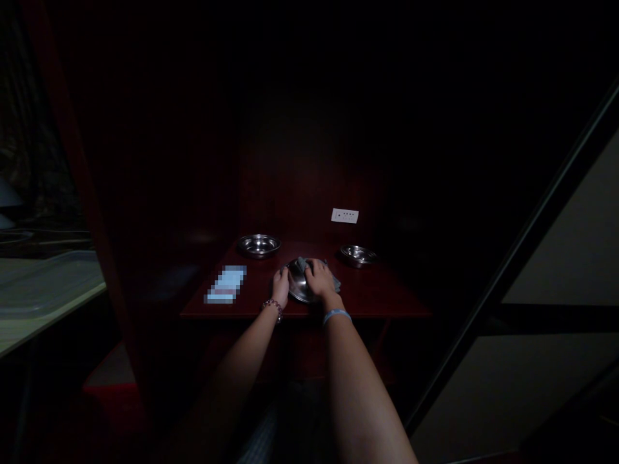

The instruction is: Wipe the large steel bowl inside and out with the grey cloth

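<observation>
Steel bowl (296,282), gripped by the left hand (281,285), seems mid-wipe; the right hand (320,279) presses a cloth (302,263) to it. Far-left bowl (259,245) and far-right bowl (358,256): wiped or not, unclear.

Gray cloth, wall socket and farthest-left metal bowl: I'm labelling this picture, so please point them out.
Gray cloth (302,263): head view, bunched upper end.
Wall socket (345,216): head view, middle of faceplate.
Farthest-left metal bowl (260,245): head view, inside.
</observation>
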`<state>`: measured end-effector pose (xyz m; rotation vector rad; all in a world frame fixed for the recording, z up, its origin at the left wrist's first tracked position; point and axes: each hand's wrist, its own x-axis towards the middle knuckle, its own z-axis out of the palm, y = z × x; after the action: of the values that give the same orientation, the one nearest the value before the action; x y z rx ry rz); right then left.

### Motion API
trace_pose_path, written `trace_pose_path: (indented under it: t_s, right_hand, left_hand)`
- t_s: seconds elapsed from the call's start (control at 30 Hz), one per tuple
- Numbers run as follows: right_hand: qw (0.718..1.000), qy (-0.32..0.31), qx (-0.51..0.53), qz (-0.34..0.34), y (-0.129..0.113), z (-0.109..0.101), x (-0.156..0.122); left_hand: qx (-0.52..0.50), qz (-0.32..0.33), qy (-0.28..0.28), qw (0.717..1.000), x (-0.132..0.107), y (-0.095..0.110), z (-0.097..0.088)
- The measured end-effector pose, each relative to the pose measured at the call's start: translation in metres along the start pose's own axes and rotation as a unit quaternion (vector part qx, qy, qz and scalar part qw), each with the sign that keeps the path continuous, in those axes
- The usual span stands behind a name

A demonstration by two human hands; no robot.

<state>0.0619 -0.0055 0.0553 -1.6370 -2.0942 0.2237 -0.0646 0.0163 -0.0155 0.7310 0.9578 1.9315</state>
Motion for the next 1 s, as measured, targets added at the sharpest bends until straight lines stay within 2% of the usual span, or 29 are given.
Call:
trace_pose_path:
  t_s: [0.27,0.4,0.6,1.0]
  right_hand:
    - [0.999,-0.025,-0.027,-0.010,-0.0002,-0.0008,0.0024]
    - [1.000,-0.020,-0.016,-0.011,-0.0005,-0.0004,0.0013]
    - [0.999,0.000,0.030,0.026,-0.0032,-0.0039,-0.0029]
    - [0.999,-0.023,-0.024,-0.006,-0.0034,-0.0045,0.0010]
  left_hand:
    - [-0.008,-0.041,0.034,0.999,-0.0019,0.0028,0.0034]
    - [-0.010,-0.035,0.028,0.999,-0.0005,0.0004,0.0019]
    - [-0.006,-0.033,0.031,0.999,0.0020,-0.0032,-0.0001]
    - [-0.005,-0.038,0.027,0.999,-0.0027,0.0031,0.0013]
